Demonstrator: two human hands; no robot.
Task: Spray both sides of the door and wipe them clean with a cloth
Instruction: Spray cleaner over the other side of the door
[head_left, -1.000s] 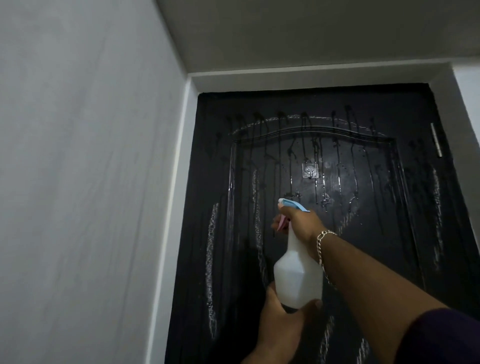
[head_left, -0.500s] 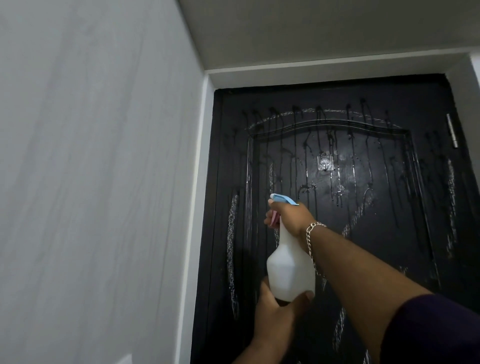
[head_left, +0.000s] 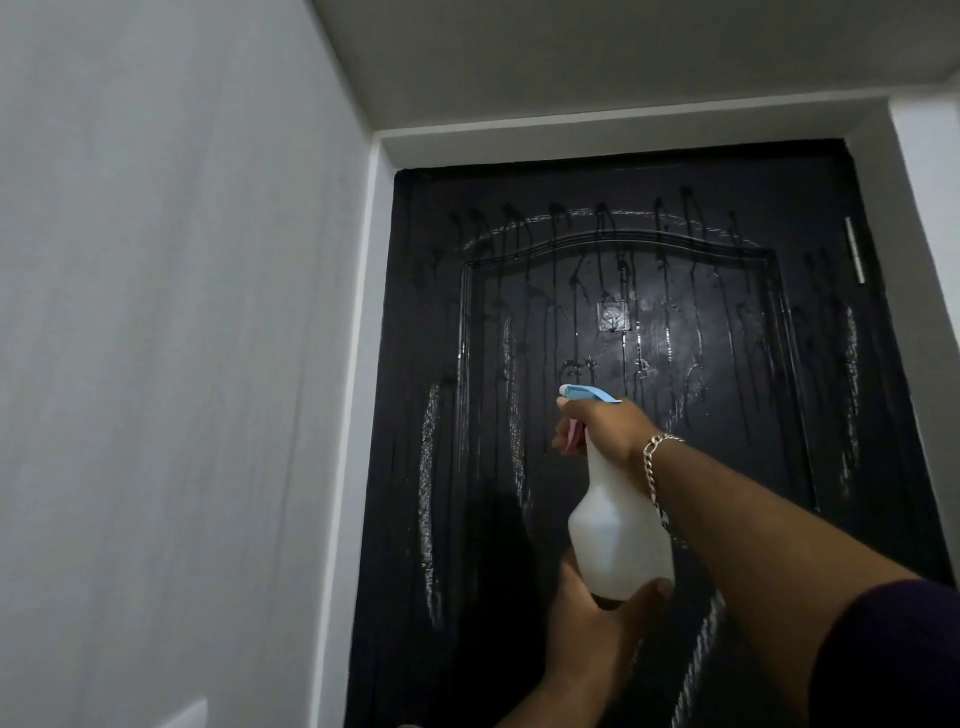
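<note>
No brand, label or writing can be read anywhere here; the spray bottle (head_left: 618, 535) has a plain, translucent white body with nothing printed on the side that shows, and whether liquid stands inside it cannot be told through the cloudy plastic. Its head is light blue with a pink trigger. The right hand (head_left: 602, 428) is wrapped round the bottle's neck, fingers curled over the trigger, with a silver chain bracelet (head_left: 655, 470) at the wrist and a dark sleeve (head_left: 893, 660) further down the arm. The left hand (head_left: 597, 618) cups the bottle's base from below, its thumb and fingers bent up round the bottom edge. The bottle is held upright in front of the black door (head_left: 727, 389), nozzle pointing toward the panel's middle. The door is wet: dark runs trail down from its arched upper moulding, and pale streaks shine on the panel. A small clear hook (head_left: 612, 317) is stuck to the panel above the nozzle, and a metal hinge (head_left: 854, 249) shows at the door's right edge. A grey wall (head_left: 182, 338) stands to the left.
</note>
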